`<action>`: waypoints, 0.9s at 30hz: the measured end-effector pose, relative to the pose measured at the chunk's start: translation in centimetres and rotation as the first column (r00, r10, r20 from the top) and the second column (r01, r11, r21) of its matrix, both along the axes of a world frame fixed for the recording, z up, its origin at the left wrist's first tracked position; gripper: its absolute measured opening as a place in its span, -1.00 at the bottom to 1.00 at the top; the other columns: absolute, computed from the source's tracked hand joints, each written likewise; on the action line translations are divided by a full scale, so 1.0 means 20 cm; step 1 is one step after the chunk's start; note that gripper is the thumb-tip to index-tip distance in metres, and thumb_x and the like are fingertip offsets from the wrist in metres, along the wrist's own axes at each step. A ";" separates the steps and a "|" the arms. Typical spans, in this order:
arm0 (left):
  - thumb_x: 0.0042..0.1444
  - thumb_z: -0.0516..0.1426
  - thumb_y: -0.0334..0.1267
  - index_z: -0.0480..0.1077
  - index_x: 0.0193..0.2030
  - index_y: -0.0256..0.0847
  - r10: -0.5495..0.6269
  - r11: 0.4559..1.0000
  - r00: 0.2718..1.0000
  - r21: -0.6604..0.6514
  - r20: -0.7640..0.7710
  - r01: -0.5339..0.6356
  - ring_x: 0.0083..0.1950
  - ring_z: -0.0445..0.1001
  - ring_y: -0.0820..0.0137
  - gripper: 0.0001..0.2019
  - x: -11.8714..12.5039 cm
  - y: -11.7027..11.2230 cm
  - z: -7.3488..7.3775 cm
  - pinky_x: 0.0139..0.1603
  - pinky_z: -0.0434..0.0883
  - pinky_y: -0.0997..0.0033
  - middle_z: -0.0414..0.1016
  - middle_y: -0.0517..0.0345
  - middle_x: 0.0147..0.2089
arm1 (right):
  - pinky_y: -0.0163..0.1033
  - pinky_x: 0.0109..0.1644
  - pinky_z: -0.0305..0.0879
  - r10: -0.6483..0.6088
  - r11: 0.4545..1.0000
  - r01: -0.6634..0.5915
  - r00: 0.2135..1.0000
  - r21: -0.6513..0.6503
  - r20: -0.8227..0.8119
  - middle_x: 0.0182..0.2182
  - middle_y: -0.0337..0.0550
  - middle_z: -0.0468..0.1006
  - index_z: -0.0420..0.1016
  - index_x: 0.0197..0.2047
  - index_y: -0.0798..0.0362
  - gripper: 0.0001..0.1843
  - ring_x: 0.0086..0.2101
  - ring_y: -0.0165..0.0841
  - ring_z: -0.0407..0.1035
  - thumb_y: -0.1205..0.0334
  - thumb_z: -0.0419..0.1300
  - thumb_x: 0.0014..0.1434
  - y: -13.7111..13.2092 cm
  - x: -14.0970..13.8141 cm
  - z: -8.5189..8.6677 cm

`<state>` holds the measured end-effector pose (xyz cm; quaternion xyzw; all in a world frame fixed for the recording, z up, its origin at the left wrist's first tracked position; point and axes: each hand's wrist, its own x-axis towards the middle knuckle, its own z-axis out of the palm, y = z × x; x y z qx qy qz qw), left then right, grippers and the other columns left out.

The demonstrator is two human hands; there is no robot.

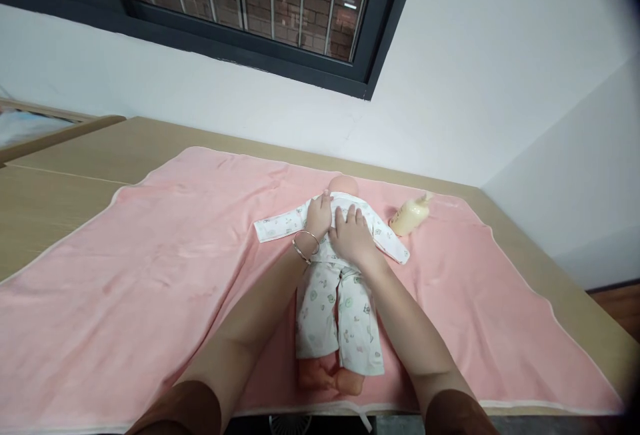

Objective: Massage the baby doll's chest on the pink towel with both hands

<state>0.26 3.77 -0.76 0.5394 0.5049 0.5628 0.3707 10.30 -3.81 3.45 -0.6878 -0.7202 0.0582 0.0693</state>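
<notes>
A baby doll [320, 305] in a white printed top and trousers lies stretched out on a pink blanket [170, 275], its head away from me and its bare feet near the front edge. My left hand [319, 216], with a bangle [306, 246] at the wrist, is closed around the side of the doll's upper body, thumb uppermost; its other fingers are mostly hidden. On the middle of the doll's top, my right hand [354, 236] lies flat with its fingers apart. Both of the doll's sleeves spread out sideways. The doll's face is not visible.
A pale yellow pump bottle [411, 215] lies tilted on the blanket, right of the doll's head. The wooden table [145, 138] borders a white wall [440, 121] below a dark-framed barred window [300, 61]. At the far left is a wooden-edged frame [60, 133].
</notes>
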 end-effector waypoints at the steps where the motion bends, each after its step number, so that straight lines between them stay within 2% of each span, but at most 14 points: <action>1: 0.40 -0.17 0.16 0.57 -0.04 -0.27 -0.004 1.000 1.000 -0.018 0.013 0.004 0.22 0.54 0.15 -0.37 0.00 0.00 0.01 0.35 0.32 0.17 0.65 -0.18 0.05 | 0.21 0.48 -0.26 0.066 0.998 -0.066 0.998 0.007 -0.001 0.53 0.16 -0.16 -0.02 0.55 0.12 -0.25 0.48 0.13 -0.29 -0.02 -0.02 0.41 0.01 0.00 0.00; 3: 0.39 -0.19 0.19 0.58 -0.04 -0.32 -0.013 0.999 1.000 -0.032 0.019 0.014 0.21 0.55 0.13 -0.31 -0.01 0.00 0.02 0.32 0.34 0.18 0.64 -0.24 0.05 | 0.20 0.49 -0.28 0.134 0.991 -0.133 0.991 0.029 -0.012 0.54 0.02 -0.15 0.02 0.54 0.00 -0.31 0.49 0.05 -0.30 -0.03 -0.10 0.45 0.04 0.03 0.01; 4: 0.39 -0.19 0.21 0.58 -0.05 -0.34 -0.015 1.000 1.000 -0.026 0.006 0.015 0.21 0.55 0.12 -0.30 -0.01 0.00 0.03 0.32 0.34 0.18 0.64 -0.27 0.06 | 0.20 0.49 -0.28 0.111 0.993 -0.110 0.994 0.041 -0.016 0.53 0.02 -0.12 0.01 0.54 0.00 -0.32 0.49 0.02 -0.26 -0.05 -0.15 0.46 0.05 0.04 0.02; 7: 0.38 -0.20 0.21 0.60 -0.07 -0.34 -0.006 1.000 0.999 -0.007 -0.050 0.006 0.23 0.54 0.10 -0.27 -0.01 -0.01 0.03 0.35 0.31 0.15 0.65 -0.28 0.04 | 0.26 0.47 -0.29 -0.094 0.994 0.093 0.995 0.053 0.020 0.46 0.32 0.06 0.00 0.53 0.24 -0.19 0.45 0.07 -0.09 -0.17 -0.25 0.46 0.04 0.06 0.04; 9: 0.39 -0.19 0.20 0.60 -0.09 -0.33 0.004 1.000 0.998 -0.015 -0.063 -0.005 0.24 0.53 0.09 -0.30 -0.01 -0.01 0.03 0.36 0.31 0.14 0.65 -0.26 0.03 | 0.27 0.47 -0.32 -0.132 0.991 0.129 0.988 0.045 0.077 0.43 0.49 0.07 -0.01 0.51 0.39 -0.13 0.44 0.15 -0.08 -0.18 -0.18 0.45 0.01 0.03 0.04; 11: 0.39 -0.15 0.16 0.60 -0.09 -0.31 0.004 1.000 0.999 -0.030 -0.052 -0.005 0.22 0.55 0.11 -0.36 -0.01 0.00 0.03 0.33 0.33 0.16 0.66 -0.23 0.03 | 0.22 0.48 -0.32 -0.032 0.999 0.029 0.995 0.036 0.099 0.47 0.43 -0.03 -0.01 0.52 0.36 -0.17 0.46 0.14 -0.15 -0.10 -0.09 0.43 -0.03 -0.02 0.02; 13: 0.38 -0.10 0.08 0.60 -0.12 -0.28 -0.009 1.000 0.999 -0.029 -0.038 0.008 0.16 0.58 0.13 -0.45 -0.01 0.02 0.02 0.28 0.38 0.19 0.67 -0.18 0.02 | 0.18 0.49 -0.28 0.061 0.997 -0.063 0.996 0.038 0.063 0.51 0.25 -0.13 -0.01 0.54 0.22 -0.24 0.48 0.09 -0.24 -0.03 -0.06 0.42 -0.02 -0.04 0.01; 15: 0.37 -0.06 -0.03 0.59 -0.16 -0.25 -0.021 1.000 0.999 -0.003 -0.044 0.021 0.11 0.60 0.17 -0.54 -0.01 0.03 0.01 0.22 0.42 0.21 0.68 -0.13 -0.01 | 0.20 0.48 -0.24 0.057 0.996 -0.057 0.998 0.065 -0.003 0.53 0.10 -0.11 0.04 0.53 0.10 -0.31 0.48 0.05 -0.24 0.00 -0.12 0.45 0.02 -0.02 0.00; 17: 0.36 -0.05 -0.11 0.58 -0.21 -0.23 -0.023 0.999 0.996 0.035 -0.081 0.026 0.07 0.61 0.18 -0.59 -0.01 0.02 0.01 0.19 0.44 0.21 0.68 -0.10 -0.04 | 0.17 0.48 -0.20 -0.003 0.996 0.009 0.998 0.091 -0.061 0.51 0.10 -0.01 0.09 0.51 0.09 -0.33 0.47 0.01 -0.16 -0.02 -0.17 0.46 0.08 0.02 -0.01; 21: 0.36 -0.03 -0.20 0.58 -0.20 -0.20 -0.001 0.997 0.983 0.074 -0.185 0.015 0.07 0.59 0.19 -0.65 0.00 0.00 0.02 0.26 0.40 0.16 0.68 -0.05 -0.04 | 0.07 0.48 -0.14 -0.088 0.991 0.094 0.994 0.099 -0.065 0.46 0.27 0.07 0.06 0.51 0.25 -0.25 0.45 0.00 -0.07 -0.08 -0.14 0.45 0.12 0.06 -0.03; 24: 0.31 0.05 -0.26 0.58 -0.08 -0.19 0.013 1.000 0.982 0.026 -0.191 -0.008 0.08 0.59 0.22 -0.74 0.00 0.00 0.02 0.33 0.36 0.13 0.67 -0.01 0.01 | 0.19 0.47 -0.20 -0.066 0.994 0.063 0.997 0.088 0.037 0.50 0.28 -0.04 -0.01 0.54 0.21 -0.27 0.46 0.12 -0.15 -0.02 -0.13 0.45 0.06 0.00 -0.03; 27: 0.26 0.11 -0.30 0.56 0.00 -0.19 -0.005 1.000 0.988 -0.020 -0.154 0.002 0.12 0.58 0.24 -0.74 0.00 0.01 0.01 0.31 0.39 0.17 0.65 0.01 0.07 | 0.26 0.47 -0.24 0.008 0.999 -0.012 0.996 0.049 0.085 0.53 0.16 -0.14 -0.04 0.56 0.09 -0.29 0.46 0.18 -0.22 0.01 -0.10 0.44 0.03 -0.03 -0.02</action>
